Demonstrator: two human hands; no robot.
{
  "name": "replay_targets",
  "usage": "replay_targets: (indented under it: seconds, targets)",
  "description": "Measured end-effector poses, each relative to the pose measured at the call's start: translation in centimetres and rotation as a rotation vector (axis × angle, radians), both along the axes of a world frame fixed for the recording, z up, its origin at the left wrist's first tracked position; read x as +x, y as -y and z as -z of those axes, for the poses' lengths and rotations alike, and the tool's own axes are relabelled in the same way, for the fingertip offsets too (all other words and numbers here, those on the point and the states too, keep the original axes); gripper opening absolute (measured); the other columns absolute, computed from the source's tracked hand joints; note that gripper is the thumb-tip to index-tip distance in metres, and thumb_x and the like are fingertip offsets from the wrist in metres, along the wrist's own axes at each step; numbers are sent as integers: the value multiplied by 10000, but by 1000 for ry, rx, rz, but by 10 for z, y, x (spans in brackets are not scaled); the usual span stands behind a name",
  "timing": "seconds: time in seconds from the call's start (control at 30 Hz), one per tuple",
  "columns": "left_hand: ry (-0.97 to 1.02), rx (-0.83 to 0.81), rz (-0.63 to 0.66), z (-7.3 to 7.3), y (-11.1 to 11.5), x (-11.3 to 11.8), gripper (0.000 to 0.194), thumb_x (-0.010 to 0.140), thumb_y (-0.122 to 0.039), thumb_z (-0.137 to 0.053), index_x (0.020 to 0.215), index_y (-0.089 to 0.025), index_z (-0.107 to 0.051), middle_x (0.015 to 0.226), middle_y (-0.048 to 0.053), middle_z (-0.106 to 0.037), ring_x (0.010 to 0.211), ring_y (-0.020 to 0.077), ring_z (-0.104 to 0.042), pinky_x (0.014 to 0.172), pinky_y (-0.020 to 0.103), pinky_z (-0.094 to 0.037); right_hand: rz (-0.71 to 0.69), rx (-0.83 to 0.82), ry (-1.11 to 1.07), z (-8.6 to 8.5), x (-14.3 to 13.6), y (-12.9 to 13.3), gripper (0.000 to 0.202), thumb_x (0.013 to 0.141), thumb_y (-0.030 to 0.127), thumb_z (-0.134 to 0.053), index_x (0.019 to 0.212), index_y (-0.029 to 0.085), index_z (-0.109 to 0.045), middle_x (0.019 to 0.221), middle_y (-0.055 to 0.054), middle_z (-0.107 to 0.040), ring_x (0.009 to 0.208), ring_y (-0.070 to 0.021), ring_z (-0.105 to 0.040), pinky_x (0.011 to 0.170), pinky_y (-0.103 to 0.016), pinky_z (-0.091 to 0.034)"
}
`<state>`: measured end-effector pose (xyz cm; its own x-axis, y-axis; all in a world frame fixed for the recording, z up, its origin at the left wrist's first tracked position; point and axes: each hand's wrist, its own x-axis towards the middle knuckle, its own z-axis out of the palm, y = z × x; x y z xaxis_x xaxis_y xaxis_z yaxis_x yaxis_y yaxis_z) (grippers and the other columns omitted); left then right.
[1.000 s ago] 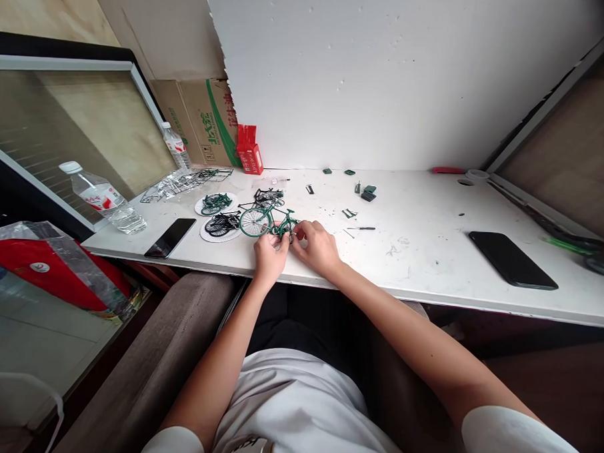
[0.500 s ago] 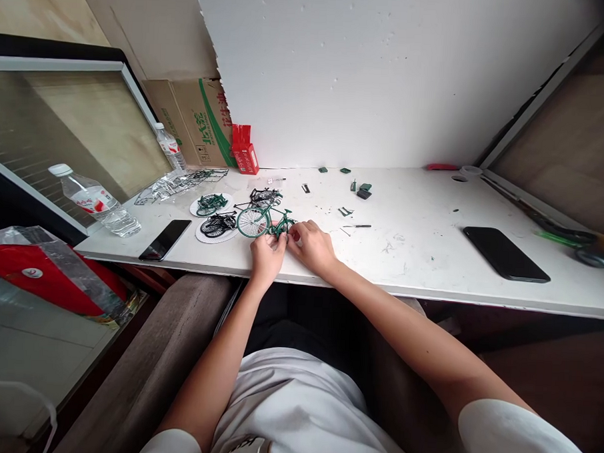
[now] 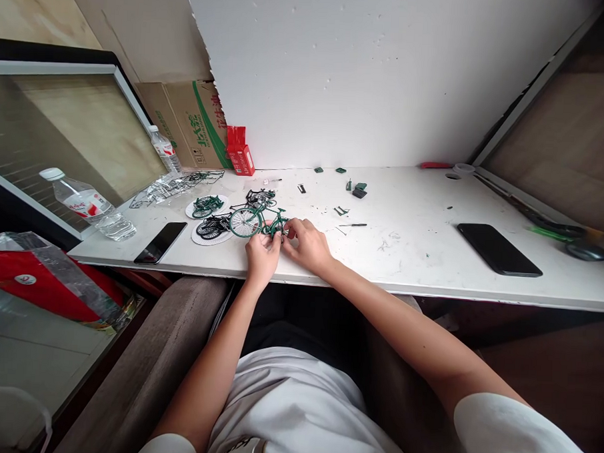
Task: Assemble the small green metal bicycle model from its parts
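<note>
A small green model bicycle (image 3: 246,222) is held upright near the table's front edge, its large front wheel to the left. My left hand (image 3: 263,254) is closed on the lower part of the bicycle, around the pedal area. My right hand (image 3: 308,245) pinches at its rear end, by the back wheel; the fingertips hide what exactly they grip. Left of the bicycle, black bicycle parts (image 3: 212,228) lie on a white round plate (image 3: 199,240), and green parts (image 3: 207,205) lie on another behind it. More dark parts (image 3: 261,198) sit just behind the bicycle.
A phone (image 3: 161,242) and a water bottle (image 3: 90,204) stand or lie at left, a larger black phone (image 3: 498,249) at right. A thin dark tool (image 3: 353,225), green pieces (image 3: 361,186) and a red box (image 3: 240,152) are farther back on the white table (image 3: 411,258).
The view has shifted slightly, moving the whole scene a little left. Both hands stay on the bicycle, with only a small change in the fingers.
</note>
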<state>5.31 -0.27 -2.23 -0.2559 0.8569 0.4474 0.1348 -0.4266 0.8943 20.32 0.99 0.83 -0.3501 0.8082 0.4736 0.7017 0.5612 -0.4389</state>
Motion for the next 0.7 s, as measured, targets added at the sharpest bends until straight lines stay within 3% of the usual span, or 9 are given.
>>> replay_targets:
  seconds: [0.17, 0.47, 0.7]
  targets:
    - [-22, 5, 13, 1, 0, -1, 392, 934, -316, -740, 1268, -144, -630, 1116, 179, -804, 1003, 263, -814, 942, 387, -659, 1, 29, 46, 1, 0, -1, 112, 1036, 256, -558, 1095, 220, -646, 1089, -82, -741, 1066, -246, -627, 676, -311, -409]
    - [-33, -28, 37, 1, 0, -1, 390, 926, -322, -738, 1255, -139, -637, 1128, 191, -798, 1027, 269, -808, 952, 398, -655, 69, -14, 92, 1, -2, -1, 153, 1060, 333, -550, 1053, 219, -652, 1064, -84, -748, 1035, -239, -648, 698, -311, -416]
    - [25, -50, 50, 3, -1, -4, 414, 904, -349, -755, 1244, -166, -605, 1003, 131, -797, 916, 242, -805, 895, 373, -651, 90, -41, -34, -5, 0, 2, 254, 1090, 408, -448, 1144, 231, -622, 987, -53, -752, 883, -219, -665, 678, -304, -404]
